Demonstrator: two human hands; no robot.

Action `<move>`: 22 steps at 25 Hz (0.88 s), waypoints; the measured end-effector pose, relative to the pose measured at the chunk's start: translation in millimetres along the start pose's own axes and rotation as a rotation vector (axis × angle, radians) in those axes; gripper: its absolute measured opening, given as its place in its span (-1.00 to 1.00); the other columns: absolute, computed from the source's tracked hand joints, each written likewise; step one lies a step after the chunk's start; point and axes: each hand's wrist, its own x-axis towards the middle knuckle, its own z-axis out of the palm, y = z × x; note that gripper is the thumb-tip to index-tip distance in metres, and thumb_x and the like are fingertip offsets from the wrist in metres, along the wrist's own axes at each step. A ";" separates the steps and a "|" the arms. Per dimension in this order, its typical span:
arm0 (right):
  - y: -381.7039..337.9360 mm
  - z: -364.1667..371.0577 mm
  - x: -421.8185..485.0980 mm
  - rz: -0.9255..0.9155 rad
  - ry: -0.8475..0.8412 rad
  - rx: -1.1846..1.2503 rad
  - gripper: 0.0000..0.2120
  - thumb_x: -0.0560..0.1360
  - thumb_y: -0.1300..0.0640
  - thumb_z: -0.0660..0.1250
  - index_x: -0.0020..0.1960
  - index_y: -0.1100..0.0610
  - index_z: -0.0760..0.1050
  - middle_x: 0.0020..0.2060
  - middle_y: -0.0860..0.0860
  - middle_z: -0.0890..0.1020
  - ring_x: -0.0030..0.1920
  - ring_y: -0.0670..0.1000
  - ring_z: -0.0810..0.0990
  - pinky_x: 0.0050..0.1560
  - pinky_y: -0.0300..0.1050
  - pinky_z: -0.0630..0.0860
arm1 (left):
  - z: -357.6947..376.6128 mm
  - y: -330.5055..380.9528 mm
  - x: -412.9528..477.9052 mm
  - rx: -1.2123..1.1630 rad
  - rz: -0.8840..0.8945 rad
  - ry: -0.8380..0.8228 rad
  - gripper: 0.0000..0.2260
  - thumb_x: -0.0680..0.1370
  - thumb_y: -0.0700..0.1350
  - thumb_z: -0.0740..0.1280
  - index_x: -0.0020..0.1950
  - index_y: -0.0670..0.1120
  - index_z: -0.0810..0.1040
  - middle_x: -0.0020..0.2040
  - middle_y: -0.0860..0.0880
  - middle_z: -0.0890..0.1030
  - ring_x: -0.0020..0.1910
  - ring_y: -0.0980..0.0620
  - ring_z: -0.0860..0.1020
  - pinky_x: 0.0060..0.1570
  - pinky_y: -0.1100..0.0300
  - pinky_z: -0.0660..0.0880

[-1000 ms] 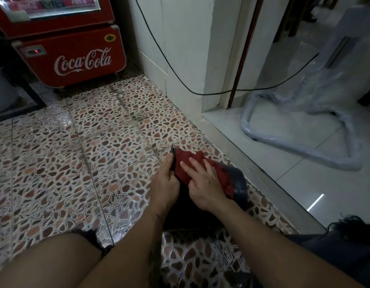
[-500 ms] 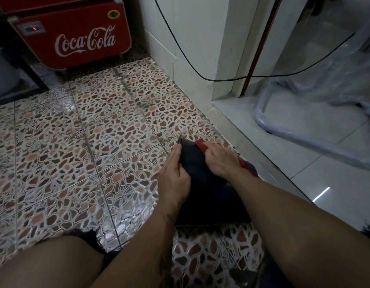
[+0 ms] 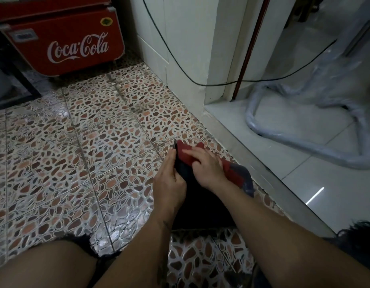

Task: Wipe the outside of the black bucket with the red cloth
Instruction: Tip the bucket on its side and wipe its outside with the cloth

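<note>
The black bucket [image 3: 200, 202] lies on its side on the patterned floor between my forearms, its far end pointing away from me. My left hand [image 3: 169, 179] grips the bucket's left edge near the far end. My right hand [image 3: 207, 167] presses the red cloth [image 3: 185, 152] flat against the top of the bucket's outside. Part of the cloth, red with a grey-blue patch [image 3: 240, 176], hangs over the right side. My arms hide much of the bucket's body.
A red Coca-Cola cooler [image 3: 63, 42] stands at the back left. A white wall corner [image 3: 186, 48] with a black cable [image 3: 180, 67] rises behind. A metal threshold strip [image 3: 269, 179] runs on the right. A plastic-wrapped frame [image 3: 304, 129] lies on white tiles. My knee [image 3: 44, 267] is at bottom left.
My right hand has slid the red cloth back over the bucket's top toward its far left edge, so more cloth shows now. My left hand keeps its hold on the left edge.
</note>
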 end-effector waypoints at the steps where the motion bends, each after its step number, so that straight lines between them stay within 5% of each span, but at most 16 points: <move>1: 11.3 -2.5 -12.7 -0.021 0.055 0.011 -0.41 0.41 0.10 0.04 0.34 -0.23 0.53 0.48 -0.13 0.43 0.53 0.05 0.25 0.55 0.20 0.02 | -1.3 5.6 -0.6 0.005 -0.023 0.018 -0.48 0.54 -0.27 0.17 0.48 0.02 0.44 0.44 0.02 0.49 0.40 0.03 0.45 0.36 0.33 0.24; 4: 45.1 -10.1 -47.3 0.001 0.191 0.015 -0.41 0.38 0.16 0.05 0.29 -0.14 0.61 0.42 -0.08 0.51 0.49 0.06 0.33 0.53 0.18 0.13 | -4.2 22.2 10.2 0.209 0.004 0.011 -0.57 0.47 -0.18 0.22 0.34 -0.01 0.54 0.28 -0.01 0.60 0.22 -0.07 0.54 0.21 0.04 0.46; 6: 62.2 -11.6 -64.2 0.055 0.219 -0.012 -0.42 0.40 0.14 0.05 0.31 -0.12 0.59 0.42 -0.05 0.51 0.49 0.08 0.33 0.52 0.17 0.15 | -4.9 26.7 17.7 0.352 0.053 -0.091 -0.52 0.46 -0.12 0.19 0.40 0.00 0.46 0.36 0.00 0.52 0.29 -0.09 0.48 0.25 -0.03 0.44; 14: 79.0 -22.2 -69.9 0.446 0.069 -0.152 -0.44 0.59 -0.01 -0.08 0.58 -0.22 0.13 0.61 -0.09 0.15 0.61 0.14 -0.04 0.56 0.29 -0.16 | -2.8 23.1 16.5 0.216 0.019 -0.268 -0.43 0.55 -0.20 0.09 0.58 -0.03 0.21 0.54 -0.09 0.34 0.49 -0.11 0.32 0.47 -0.04 0.24; 19: 18.0 -3.4 -36.2 0.156 -0.071 -0.096 -0.42 0.55 0.03 0.00 0.55 -0.28 0.19 0.61 -0.15 0.16 0.61 0.10 -0.01 0.57 0.20 -0.25 | -5.0 11.1 12.4 0.139 0.066 -0.225 -0.48 0.56 -0.25 0.11 0.53 -0.01 0.31 0.48 -0.06 0.43 0.42 -0.05 0.39 0.35 0.17 0.28; 22: 15.0 8.7 -54.5 -0.064 0.025 -0.023 -0.38 0.44 0.03 0.07 0.50 -0.23 0.35 0.56 -0.12 0.30 0.59 0.05 0.09 0.59 0.13 -0.12 | -2.7 8.3 18.4 0.083 0.019 -0.201 -0.53 0.58 -0.24 0.11 0.48 0.01 0.40 0.40 -0.06 0.52 0.35 -0.06 0.46 0.23 0.25 0.29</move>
